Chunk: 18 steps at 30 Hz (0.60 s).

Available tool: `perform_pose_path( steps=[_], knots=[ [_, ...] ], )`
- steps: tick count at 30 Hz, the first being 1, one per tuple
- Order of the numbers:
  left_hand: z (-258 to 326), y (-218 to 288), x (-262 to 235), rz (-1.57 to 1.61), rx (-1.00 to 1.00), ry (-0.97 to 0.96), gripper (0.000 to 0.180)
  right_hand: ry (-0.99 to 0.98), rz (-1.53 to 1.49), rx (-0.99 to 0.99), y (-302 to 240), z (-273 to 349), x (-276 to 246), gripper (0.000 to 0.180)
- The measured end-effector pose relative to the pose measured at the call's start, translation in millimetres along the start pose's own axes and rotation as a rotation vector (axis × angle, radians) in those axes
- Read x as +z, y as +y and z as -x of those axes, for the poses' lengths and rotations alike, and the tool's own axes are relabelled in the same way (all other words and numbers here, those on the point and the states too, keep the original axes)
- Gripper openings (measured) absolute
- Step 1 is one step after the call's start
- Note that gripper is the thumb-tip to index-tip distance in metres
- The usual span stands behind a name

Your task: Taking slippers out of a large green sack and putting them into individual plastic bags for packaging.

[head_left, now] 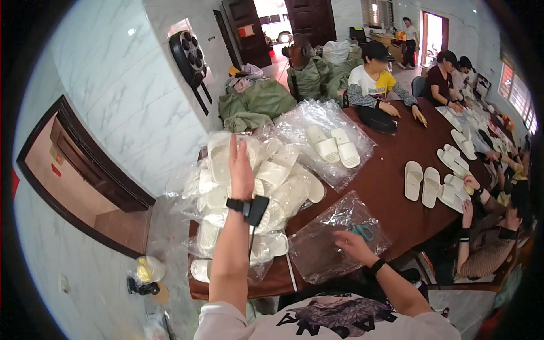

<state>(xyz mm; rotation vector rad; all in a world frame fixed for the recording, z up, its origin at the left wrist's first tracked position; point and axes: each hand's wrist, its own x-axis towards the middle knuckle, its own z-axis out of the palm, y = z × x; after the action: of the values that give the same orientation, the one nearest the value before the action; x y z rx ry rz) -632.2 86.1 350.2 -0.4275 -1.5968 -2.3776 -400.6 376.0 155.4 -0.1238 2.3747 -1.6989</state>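
My left hand (pixel 242 177) is over the pile of white slippers in clear plastic bags (pixel 277 173). Its fingers are stretched out beside a bagged slipper (pixel 218 161), and nothing shows in its grasp. Lower on the brown table, my right hand (pixel 353 248) hovers over or rests on a flat clear plastic bag (pixel 317 258); I cannot tell whether it touches. Those fingers are loosely bent and apart, with no object visible between them. Just beyond them lies a pair of scissors with teal handles (pixel 363 231).
A loose white slipper pair (pixel 333 148) sits on clear bags (pixel 294 122) farther back. More pairs, including one slipper (pixel 431 187), line the table (pixel 391 158) to the right. Several people work around it. Green sacks (pixel 258 102) stand behind; a doorway (pixel 85 175) is left.
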Motion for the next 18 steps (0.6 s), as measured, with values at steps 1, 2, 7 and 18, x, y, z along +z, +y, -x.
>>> perform_pose_path(
  steps=[1, 2, 7, 18],
  knots=[
    [12, 13, 21, 0.008, 0.035, -0.05, 0.068, 0.011, -0.009, 0.0, -9, -7, 2, 0.05],
    [27, 25, 46, 0.046, 0.052, -0.09, 0.069, 0.03, -0.198, -0.04, -25, -17, 8, 0.057],
    [109, 36, 114, 0.073, 0.133, -0.229, 0.079, 0.053, -0.673, -0.187, -107, -73, 55, 0.077],
    [223, 61, 73, -0.28, -0.246, -0.994, 0.02, 0.328, -0.802, -0.194, 14, -89, -20, 0.041]
  ],
)
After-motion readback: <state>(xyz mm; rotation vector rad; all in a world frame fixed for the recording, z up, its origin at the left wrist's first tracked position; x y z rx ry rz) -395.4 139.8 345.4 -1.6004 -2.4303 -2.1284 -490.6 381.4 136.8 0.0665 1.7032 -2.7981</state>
